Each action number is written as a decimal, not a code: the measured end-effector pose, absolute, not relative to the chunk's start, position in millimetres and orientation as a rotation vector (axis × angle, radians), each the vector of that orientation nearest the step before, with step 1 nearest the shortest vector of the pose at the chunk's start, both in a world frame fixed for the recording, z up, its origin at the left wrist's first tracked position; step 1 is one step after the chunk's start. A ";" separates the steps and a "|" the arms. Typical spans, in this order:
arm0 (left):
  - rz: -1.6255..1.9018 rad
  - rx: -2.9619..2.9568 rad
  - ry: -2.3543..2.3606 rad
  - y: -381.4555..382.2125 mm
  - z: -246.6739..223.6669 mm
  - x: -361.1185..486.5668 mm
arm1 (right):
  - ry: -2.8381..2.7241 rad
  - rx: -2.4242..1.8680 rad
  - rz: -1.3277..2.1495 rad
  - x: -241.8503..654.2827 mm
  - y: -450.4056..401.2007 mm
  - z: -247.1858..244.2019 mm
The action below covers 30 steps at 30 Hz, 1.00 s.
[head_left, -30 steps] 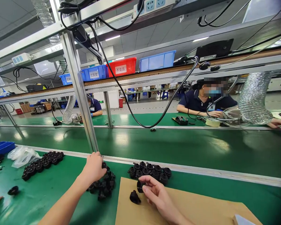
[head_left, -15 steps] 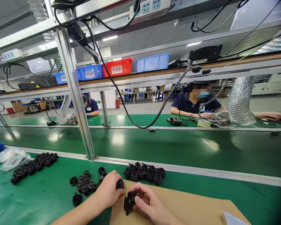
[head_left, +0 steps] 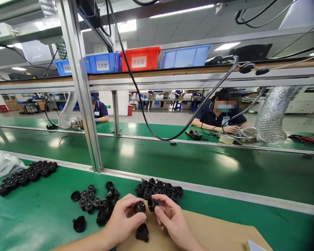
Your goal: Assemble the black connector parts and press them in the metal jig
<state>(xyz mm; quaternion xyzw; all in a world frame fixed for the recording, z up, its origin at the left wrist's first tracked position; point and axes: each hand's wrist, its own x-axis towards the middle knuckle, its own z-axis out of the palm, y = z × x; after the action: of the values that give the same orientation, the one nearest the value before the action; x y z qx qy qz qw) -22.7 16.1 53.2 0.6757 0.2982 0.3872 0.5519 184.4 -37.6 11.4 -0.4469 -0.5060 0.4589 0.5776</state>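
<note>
Between its thumb and fingers my left hand (head_left: 126, 218) grips a round black plastic part (head_left: 140, 207). Close beside it, my right hand (head_left: 171, 216) pinches a black cup-like plastic part (head_left: 152, 205); the two parts are near each other with a small gap. Below them a dark, irregular black piece (head_left: 142, 233) lies on the brown cardboard sheet (head_left: 211, 230). Just behind my hands stands a group of black parts with spouts (head_left: 157, 188). Left of my left hand are several round black pieces (head_left: 89, 200) and some larger black pieces (head_left: 104, 211).
Rows of black parts (head_left: 28, 177) and a clear plastic bag (head_left: 5, 164) lie at the left of the green bench. A metal post (head_left: 81, 87) rises from the bench edge. A black cable (head_left: 157, 137) hangs ahead. Across the line sits a person (head_left: 217, 115).
Both hands have come closer together, each part now raised and facing the other. The irregular black piece now rests on the cardboard, out of my right hand. The camera view has shifted.
</note>
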 end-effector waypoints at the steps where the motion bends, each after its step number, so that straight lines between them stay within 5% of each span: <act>1: 0.924 1.595 0.693 17.3 51.8 -22.9 | -1.209 -1.062 1.009 184.5 -38.7 10.9; 8: 0.910 1.554 0.683 21.0 39.3 -25.2 | -1.440 -1.029 0.618 181.8 -41.9 14.5; 30: 0.912 1.472 0.641 18.8 31.3 -24.8 | -1.628 -0.945 0.505 185.0 -41.6 11.4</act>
<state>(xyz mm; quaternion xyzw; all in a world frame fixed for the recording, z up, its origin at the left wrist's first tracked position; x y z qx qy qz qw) -24.8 18.8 31.3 0.6360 0.2769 0.3940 0.6030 185.0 -41.6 11.4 -0.4012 -0.6913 0.2144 0.5615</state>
